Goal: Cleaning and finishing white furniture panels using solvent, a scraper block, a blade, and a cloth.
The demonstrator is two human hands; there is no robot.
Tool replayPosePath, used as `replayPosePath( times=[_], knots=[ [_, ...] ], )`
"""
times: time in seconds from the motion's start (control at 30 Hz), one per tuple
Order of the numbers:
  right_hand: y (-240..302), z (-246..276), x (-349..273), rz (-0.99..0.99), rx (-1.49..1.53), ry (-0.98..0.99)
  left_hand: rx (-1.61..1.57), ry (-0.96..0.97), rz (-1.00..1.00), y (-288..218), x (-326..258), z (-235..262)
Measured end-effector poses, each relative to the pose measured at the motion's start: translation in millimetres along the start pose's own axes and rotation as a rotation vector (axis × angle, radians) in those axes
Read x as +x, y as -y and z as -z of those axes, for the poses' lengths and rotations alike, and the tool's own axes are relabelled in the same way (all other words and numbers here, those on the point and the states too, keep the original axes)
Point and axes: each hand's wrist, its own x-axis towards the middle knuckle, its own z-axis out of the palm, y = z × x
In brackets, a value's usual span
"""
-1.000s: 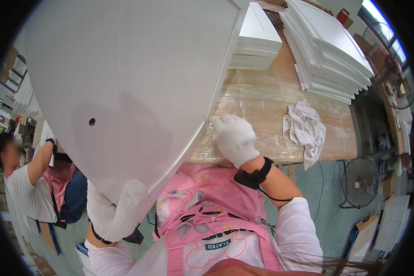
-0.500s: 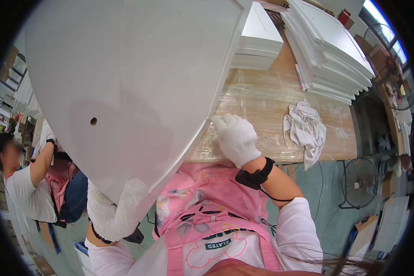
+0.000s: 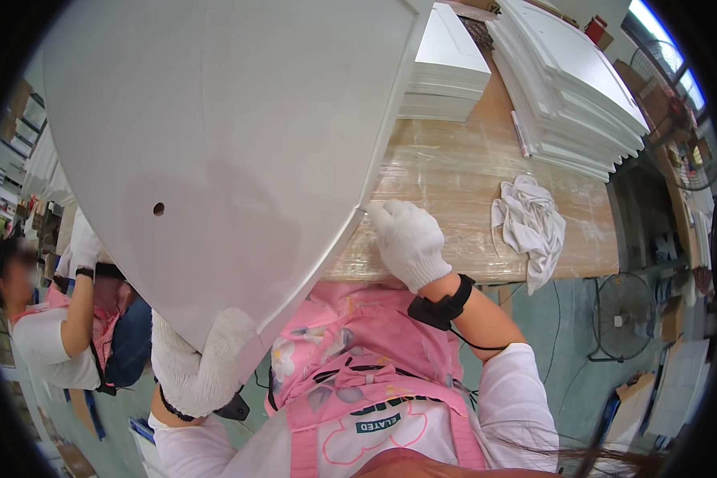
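The white door panel (image 3: 239, 135) barely shifts, its near corner jutting past the front edge of the workbench (image 3: 470, 171), so work stays at one spot. The left hand (image 3: 207, 362) pinches that corner; the right hand (image 3: 409, 243) curls beside the panel's right edge, its grip unclear. A co-worker's forearm (image 3: 78, 315) has lowered.

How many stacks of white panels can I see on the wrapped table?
2: a left stack just beyond the large panel, and a right stack farther right. The large panel, in the left hand, may hide others.
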Motion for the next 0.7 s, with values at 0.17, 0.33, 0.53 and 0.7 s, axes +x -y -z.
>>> replayPosePath(
  times=[0.17,0.33,0.53,0.7],
  knots=[
    [3,3,-1,-0.036,-0.021,0.057,-0.029,0.008,0.031,5,-1,3],
    [2,1,-1,-0.055,-0.011,0.057,-0.01,0.003,0.004,1,0,0],
    [-3,-1,2,-0.041,-0.014,0.011,0.04,0.07,-0.007,12,2,15],
    [2,3,1,-0.003,-0.031,0.026,0.071,0.101,-0.063,13,2,17]
  ],
)
